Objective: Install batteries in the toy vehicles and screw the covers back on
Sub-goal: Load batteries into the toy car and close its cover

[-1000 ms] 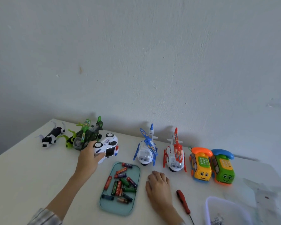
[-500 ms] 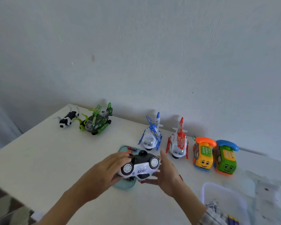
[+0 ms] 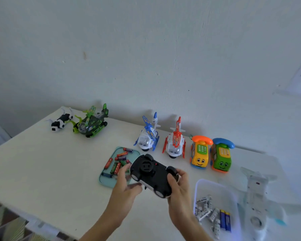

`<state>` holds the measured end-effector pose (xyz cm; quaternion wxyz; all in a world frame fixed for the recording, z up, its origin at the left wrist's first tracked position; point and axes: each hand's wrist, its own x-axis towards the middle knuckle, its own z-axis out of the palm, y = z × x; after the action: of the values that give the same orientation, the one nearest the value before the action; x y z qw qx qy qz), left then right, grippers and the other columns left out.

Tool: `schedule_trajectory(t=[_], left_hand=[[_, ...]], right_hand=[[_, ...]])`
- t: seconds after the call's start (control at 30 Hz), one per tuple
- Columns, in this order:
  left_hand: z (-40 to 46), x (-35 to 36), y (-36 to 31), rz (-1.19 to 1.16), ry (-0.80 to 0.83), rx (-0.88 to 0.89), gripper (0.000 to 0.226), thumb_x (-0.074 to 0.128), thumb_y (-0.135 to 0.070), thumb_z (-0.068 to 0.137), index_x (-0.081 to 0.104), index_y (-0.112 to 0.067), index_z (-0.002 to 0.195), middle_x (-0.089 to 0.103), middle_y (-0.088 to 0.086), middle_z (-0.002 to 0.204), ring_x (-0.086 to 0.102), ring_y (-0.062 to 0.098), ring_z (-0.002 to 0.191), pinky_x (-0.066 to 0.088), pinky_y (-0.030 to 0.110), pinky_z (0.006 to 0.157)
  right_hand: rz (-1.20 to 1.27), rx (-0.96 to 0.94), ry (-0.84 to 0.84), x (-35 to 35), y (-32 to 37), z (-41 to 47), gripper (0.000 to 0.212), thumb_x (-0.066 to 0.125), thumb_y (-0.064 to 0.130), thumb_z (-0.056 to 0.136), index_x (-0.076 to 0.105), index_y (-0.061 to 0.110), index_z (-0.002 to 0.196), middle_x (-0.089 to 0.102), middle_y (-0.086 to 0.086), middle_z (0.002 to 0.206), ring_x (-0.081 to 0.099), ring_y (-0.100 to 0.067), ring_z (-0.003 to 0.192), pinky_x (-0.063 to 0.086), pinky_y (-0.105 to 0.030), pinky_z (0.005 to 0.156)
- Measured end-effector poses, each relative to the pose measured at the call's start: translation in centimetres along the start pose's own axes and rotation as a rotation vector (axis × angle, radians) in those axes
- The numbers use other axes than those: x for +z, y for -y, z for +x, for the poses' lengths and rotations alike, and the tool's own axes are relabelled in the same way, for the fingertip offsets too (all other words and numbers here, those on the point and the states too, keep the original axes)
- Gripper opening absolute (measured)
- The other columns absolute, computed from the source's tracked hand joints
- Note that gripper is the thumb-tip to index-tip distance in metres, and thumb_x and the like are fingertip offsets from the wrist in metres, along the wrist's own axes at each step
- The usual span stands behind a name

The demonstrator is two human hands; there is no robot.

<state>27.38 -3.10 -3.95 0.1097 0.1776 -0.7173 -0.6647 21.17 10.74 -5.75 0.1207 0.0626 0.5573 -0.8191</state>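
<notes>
Car: I hold the car [image 3: 152, 176] upside down above the table [image 3: 42, 171], black underside and four wheels facing me, in front of the tray.
Left hand: my left hand [image 3: 127, 186] grips the car's left end, fingers curled under it, thumb on the near side.
Right hand: my right hand [image 3: 178, 186] grips the car's right end, thumb over the near edge, fingers wrapped round the far side.
Tray: a teal tray [image 3: 106, 180] lies flat just behind my left hand; loose batteries [image 3: 118, 162], red and green, lie scattered in it.
Tub: a clear tub [image 3: 215, 188] sits at my right with white and blue batteries in it.
Row by the wall: blue helicopter [image 3: 149, 136], red helicopter [image 3: 175, 142], orange phone car [image 3: 200, 153] and green phone car [image 3: 221, 155] stand side by side, noses toward me.
Far left: a green helicopter [image 3: 92, 123] stands beside a black and white toy [image 3: 60, 121], which I cannot identify.
Right edge: a white plastic piece [image 3: 255, 197] lies blurred.
</notes>
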Motion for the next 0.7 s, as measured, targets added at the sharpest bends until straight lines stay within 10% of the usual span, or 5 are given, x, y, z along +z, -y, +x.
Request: schedule_trajectory(t=[0.13, 0.27, 0.43, 0.7], left_hand=[[-0.6, 2.4, 1.2, -0.277, -0.024, -0.213, 0.074, 0.067, -0.014, 0.085, 0.025, -0.038, 0.142, 0.054, -0.001, 0.130, 0.058, 0.018, 0.113, 0.048, 0.038, 0.096], [-0.5, 2.9, 1.3, -0.106, 0.007, -0.212, 0.122, 0.072, -0.057, 0.047, 0.000, -0.049, 0.145, 0.025, -0.007, 0.149, 0.037, 0.014, 0.132, 0.033, 0.035, 0.108], [0.8, 3.2, 1.1, 0.319, 0.184, -0.097, 0.131, 0.084, -0.044, 0.062, -0.013, -0.032, 0.150, 0.002, -0.006, 0.158, 0.013, 0.012, 0.144, 0.017, 0.032, 0.114], [3.7, 2.5, 1.8, 0.699, 0.199, -0.034, 0.106, 0.084, -0.046, 0.052, 0.015, -0.022, 0.130, 0.051, 0.001, 0.123, 0.056, 0.022, 0.104, 0.049, 0.033, 0.085]], right_hand=[[-0.099, -0.020, 0.024, -0.7, -1.9, -2.5, 0.026, 0.064, 0.016, 0.075, 0.052, 0.015, 0.098, 0.057, -0.001, 0.112, 0.058, -0.024, 0.086, 0.048, -0.039, 0.071], [-0.096, 0.069, 0.096, -1.6, -1.6, -4.4, 0.023, 0.065, 0.020, 0.070, 0.053, 0.006, 0.084, 0.057, -0.009, 0.075, 0.052, -0.021, 0.073, 0.041, -0.031, 0.066], [0.053, 0.253, 0.005, -2.0, -1.7, -4.8, 0.019, 0.056, 0.025, 0.092, 0.058, 0.007, 0.088, 0.064, -0.009, 0.089, 0.061, -0.025, 0.082, 0.042, -0.037, 0.068], [-0.121, 0.312, -0.065, -1.9, -0.7, -2.6, 0.028, 0.051, 0.030, 0.097, 0.056, 0.002, 0.095, 0.069, -0.015, 0.075, 0.068, -0.030, 0.070, 0.055, -0.041, 0.072]])
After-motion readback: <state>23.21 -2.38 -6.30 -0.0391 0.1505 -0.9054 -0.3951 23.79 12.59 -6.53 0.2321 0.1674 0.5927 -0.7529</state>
